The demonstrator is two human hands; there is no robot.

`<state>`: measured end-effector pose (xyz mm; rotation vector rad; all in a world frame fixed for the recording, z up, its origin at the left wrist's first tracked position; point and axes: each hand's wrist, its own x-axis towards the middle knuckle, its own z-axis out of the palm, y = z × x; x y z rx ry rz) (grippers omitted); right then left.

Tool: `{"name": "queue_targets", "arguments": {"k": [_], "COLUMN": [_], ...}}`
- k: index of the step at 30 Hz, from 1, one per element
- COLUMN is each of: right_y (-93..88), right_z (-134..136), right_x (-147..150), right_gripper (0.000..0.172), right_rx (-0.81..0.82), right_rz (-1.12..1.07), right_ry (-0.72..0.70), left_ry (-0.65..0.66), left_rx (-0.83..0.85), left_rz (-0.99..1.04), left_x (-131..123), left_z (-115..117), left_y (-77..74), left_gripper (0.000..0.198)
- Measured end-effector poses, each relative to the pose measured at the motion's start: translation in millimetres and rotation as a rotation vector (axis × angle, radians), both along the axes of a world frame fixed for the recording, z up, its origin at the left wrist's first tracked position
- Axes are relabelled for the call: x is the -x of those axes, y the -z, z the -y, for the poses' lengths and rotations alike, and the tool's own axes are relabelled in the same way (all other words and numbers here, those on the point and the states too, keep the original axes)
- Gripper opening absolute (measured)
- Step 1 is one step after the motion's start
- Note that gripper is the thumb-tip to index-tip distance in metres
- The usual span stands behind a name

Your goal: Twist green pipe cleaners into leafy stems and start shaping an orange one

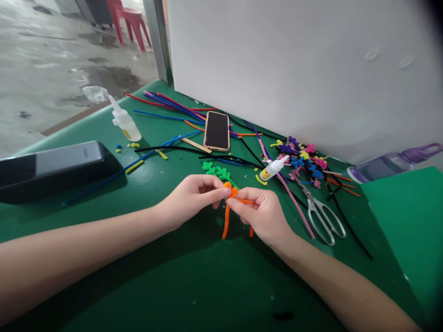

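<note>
An orange pipe cleaner (226,222), bent into small loops at its top, is pinched between both hands above the green table (145,295). My left hand (195,198) grips the looped part from the left with thumb and fingers. From the right, my right hand (263,210) closes on the same piece, and a loose orange end hangs below it. Just beyond the fingers lie green pipe-cleaner shapes (216,170) with a green stem. To the right are silver-handled scissors (323,216) and a small white glue bottle (274,168).
Behind the hands lies a phone (217,131) among scattered pipe cleaners (173,103). A larger glue bottle (126,124) and a dark case (51,168) stand at left. Colourful pipe-cleaner flowers (304,159) and a purple bottle (391,163) lie at right by the white wall (294,60).
</note>
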<state>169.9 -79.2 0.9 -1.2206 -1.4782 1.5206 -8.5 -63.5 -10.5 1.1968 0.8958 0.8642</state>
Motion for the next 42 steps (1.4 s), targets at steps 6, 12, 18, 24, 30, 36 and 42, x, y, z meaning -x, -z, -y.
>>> {"name": "queue_targets", "arguments": {"k": [6, 12, 18, 24, 30, 36, 42], "right_y": [-0.5, 0.9, 4.7, 3.9, 8.9, 14.5, 8.9], "right_z": [-0.2, 1.5, 1.1, -0.5, -2.8, -5.5, -6.3], "right_x": [2.0, 4.7, 5.5, 5.5, 2.6, -1.5, -1.8], "right_gripper": [0.020, 0.014, 0.022, 0.013, 0.015, 0.012, 0.014], "right_rx": [-0.071, -0.227, -0.039, 0.179, 0.136, -0.013, 0.083], "right_rz": [0.011, -0.074, -0.313, -0.502, -0.478, -0.354, -0.420], "right_ry": [0.106, 0.142, 0.076, -0.036, -0.070, -0.039, -0.035], "left_ry": [0.002, 0.071, 0.140, 0.199, 0.211, 0.146, -0.019], "left_rx": [-0.016, 0.041, 0.088, 0.136, 0.190, -0.011, -0.327], "left_rz": [0.040, 0.104, 0.091, 0.260, 0.290, 0.071, -0.144], "left_x": [-1.1, -2.2, -1.5, -2.3, -2.4, -1.1, 1.0], "left_z": [0.8, 5.5, 9.0, 9.9, 10.7, 11.9, 12.9], "left_y": [-1.1, -1.1, -1.2, -0.5, 3.8, -3.6, -6.6], "left_gripper": [0.017, 0.017, 0.014, 0.021, 0.023, 0.021, 0.019]}}
